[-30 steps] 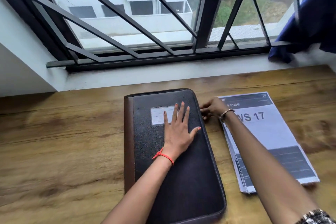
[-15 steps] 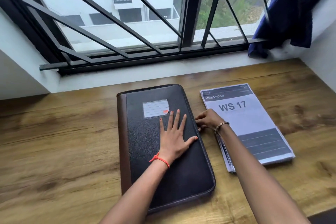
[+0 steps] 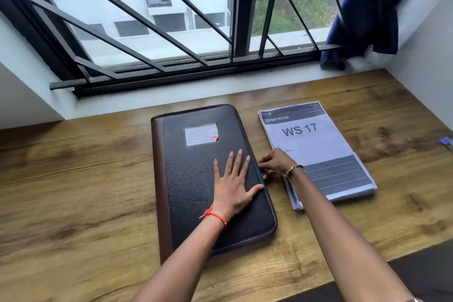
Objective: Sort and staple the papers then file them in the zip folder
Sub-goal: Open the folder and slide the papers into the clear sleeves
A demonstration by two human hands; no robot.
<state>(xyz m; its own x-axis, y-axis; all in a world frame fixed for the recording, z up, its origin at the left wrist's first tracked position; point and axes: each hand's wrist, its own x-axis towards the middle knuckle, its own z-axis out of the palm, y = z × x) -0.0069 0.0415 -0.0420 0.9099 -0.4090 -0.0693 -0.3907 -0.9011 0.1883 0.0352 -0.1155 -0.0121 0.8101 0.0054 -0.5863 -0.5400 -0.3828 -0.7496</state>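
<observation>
Spreading across the whole lower view was a wooden desk (image 3: pixel 73 179) with a strong grain, set against a white sill beneath a wide window (image 3: pixel 208 39) crossed by black slanted bars. Outside stood a pale building (image 3: pixel 117 0) with a small balcony, and green trees to its right. A dark blue cloth (image 3: pixel 367 7) hung bunched at the window's right end, where a white wall turned the corner.

The zip folder (image 3: pixel 196 174), black with a brown spine and a lined label pocket (image 3: pixel 201 134), lay flat and closed in the middle of the desk. Just beside it on the right, not touching, lay the stack of papers (image 3: pixel 318 144), its top sheet reading "LIVING ROOM" and "WS 17".

The left hand (image 3: pixel 232 191), a red thread at its wrist, lay flat on the folder's cover with fingers straight and spread, grasping nothing. The right hand (image 3: pixel 277 162), wearing a beaded bracelet, had its fingers curled and pinched together at the folder's right zip edge; the part they gripped was too small to make out.

The right forearm covered the stack's near left corner. A small blue object (image 3: pixel 446 141) at the right border was cut off and blurred. Beyond the desk's near right edge there was only a dark patch.
</observation>
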